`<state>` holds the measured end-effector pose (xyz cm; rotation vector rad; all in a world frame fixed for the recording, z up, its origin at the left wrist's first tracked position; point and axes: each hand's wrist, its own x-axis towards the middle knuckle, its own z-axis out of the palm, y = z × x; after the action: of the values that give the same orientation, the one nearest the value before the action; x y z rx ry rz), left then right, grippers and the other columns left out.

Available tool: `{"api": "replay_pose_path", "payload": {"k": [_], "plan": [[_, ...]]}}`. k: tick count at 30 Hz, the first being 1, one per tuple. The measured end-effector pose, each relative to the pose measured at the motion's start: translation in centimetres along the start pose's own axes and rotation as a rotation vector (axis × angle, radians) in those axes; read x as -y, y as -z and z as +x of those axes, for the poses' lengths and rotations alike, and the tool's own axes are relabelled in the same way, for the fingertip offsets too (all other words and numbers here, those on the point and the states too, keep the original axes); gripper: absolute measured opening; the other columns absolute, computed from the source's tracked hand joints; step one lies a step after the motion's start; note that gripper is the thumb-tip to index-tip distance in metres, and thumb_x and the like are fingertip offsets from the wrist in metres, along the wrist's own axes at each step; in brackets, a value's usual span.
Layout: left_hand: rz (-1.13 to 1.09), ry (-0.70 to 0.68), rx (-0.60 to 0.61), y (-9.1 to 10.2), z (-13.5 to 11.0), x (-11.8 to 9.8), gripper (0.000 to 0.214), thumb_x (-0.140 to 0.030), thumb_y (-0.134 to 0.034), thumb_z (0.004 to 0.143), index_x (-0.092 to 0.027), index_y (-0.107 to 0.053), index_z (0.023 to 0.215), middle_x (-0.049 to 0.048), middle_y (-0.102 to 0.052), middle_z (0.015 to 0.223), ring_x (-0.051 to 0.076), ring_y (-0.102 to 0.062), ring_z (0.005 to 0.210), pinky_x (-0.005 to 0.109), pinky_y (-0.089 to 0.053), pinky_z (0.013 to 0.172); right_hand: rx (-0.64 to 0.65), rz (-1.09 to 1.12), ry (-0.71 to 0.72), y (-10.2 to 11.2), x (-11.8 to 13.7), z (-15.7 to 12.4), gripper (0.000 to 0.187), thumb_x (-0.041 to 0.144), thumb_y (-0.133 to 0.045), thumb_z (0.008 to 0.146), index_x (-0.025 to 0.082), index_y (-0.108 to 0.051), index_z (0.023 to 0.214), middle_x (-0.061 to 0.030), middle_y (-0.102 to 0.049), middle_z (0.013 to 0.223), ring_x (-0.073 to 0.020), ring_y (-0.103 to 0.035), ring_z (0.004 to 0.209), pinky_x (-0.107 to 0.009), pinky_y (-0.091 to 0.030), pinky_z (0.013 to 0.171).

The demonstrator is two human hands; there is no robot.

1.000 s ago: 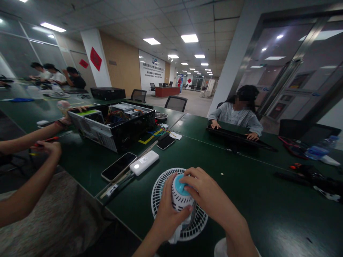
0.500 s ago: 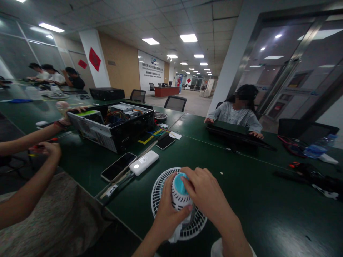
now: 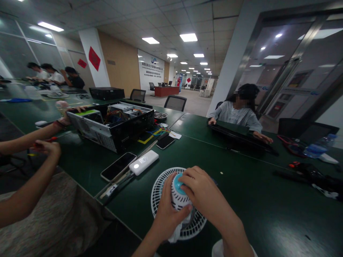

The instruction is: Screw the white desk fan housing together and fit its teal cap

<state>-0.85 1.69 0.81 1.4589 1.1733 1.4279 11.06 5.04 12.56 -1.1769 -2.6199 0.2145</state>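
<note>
A small white electric fan lies face down on the green table, its slotted grille (image 3: 156, 194) against the tabletop. The ribbed white motor housing (image 3: 179, 200) rises from its middle, topped by a light blue knob (image 3: 178, 183). My left hand (image 3: 166, 216) is wrapped round the housing from the left, thumb across its near side. From the right, my right hand (image 3: 203, 191) curls its fingers and thumb over the blue knob, hiding part of it. Some crumpled whitish material (image 3: 175, 235) hangs beneath my left hand at the grille's near edge.
Left of the fan lie a white power bank (image 3: 144, 162) with a cable, a phone (image 3: 118, 167) and another phone (image 3: 165, 142). A neighbour's hands are by an open computer case (image 3: 112, 123). Across the table, a person holds a black panel (image 3: 238, 137). A water bottle (image 3: 320, 146) lies right.
My right hand has turned slightly over the blue knob, and the knob's ridge has rotated. My left hand stays on the housing. The person opposite has shifted the black panel rightward.
</note>
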Motion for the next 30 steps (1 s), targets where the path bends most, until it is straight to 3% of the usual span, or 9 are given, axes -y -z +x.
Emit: {"api": "replay_pose_path", "payload": {"k": [8, 21, 27, 30], "plan": [[0.008, -0.016, 0.0, 0.0, 0.0, -0.5, 0.076, -0.035, -0.068, 0.073, -0.029, -0.024, 0.135, 0.0071, -0.029, 0.145, 0.029, -0.027, 0.134, 0.05, -0.019, 0.112, -0.063, -0.101, -0.131, -0.6, 0.8, 0.6, 0.025, 0.018, -0.044, 0.089, 0.013, -0.057, 0.11, -0.0115, -0.065, 0.1, -0.0236, -0.06, 0.091, -0.04, -0.044, 0.081], [0.008, 0.003, 0.0, 0.0, 0.0, -0.5, 0.076, -0.03, -0.069, 0.072, -0.032, -0.025, 0.135, 0.0038, -0.03, 0.145, 0.028, -0.026, 0.135, 0.046, -0.02, 0.112, -0.07, -0.162, -0.333, -0.9, 1.5, 1.4, 0.024, 0.019, -0.037, 0.09, 0.016, -0.056, 0.104, -0.0079, -0.067, 0.073, -0.0234, -0.064, 0.069, -0.032, -0.044, 0.061], [-0.021, -0.005, -0.002, 0.0, -0.1, -0.5, 0.075, -0.033, -0.068, 0.073, -0.03, -0.027, 0.135, 0.0053, -0.034, 0.142, 0.029, -0.033, 0.131, 0.047, -0.025, 0.11, -0.059, 0.052, -0.048, 0.4, -0.5, -0.2, 0.029, 0.007, -0.044, 0.084, 0.022, -0.062, 0.102, -0.0049, -0.061, 0.103, -0.0184, -0.055, 0.096, -0.034, -0.043, 0.083], [-0.031, 0.0, 0.008, 0.0, -0.1, -0.6, 0.073, -0.033, -0.067, 0.074, -0.031, -0.026, 0.135, 0.0048, -0.033, 0.142, 0.028, -0.032, 0.132, 0.047, -0.024, 0.11, -0.024, 0.138, 0.027, 0.4, -1.1, -0.4, 0.032, 0.004, -0.045, 0.082, 0.021, -0.064, 0.1, -0.0041, -0.06, 0.11, -0.0181, -0.051, 0.103, -0.035, -0.041, 0.089]]}}
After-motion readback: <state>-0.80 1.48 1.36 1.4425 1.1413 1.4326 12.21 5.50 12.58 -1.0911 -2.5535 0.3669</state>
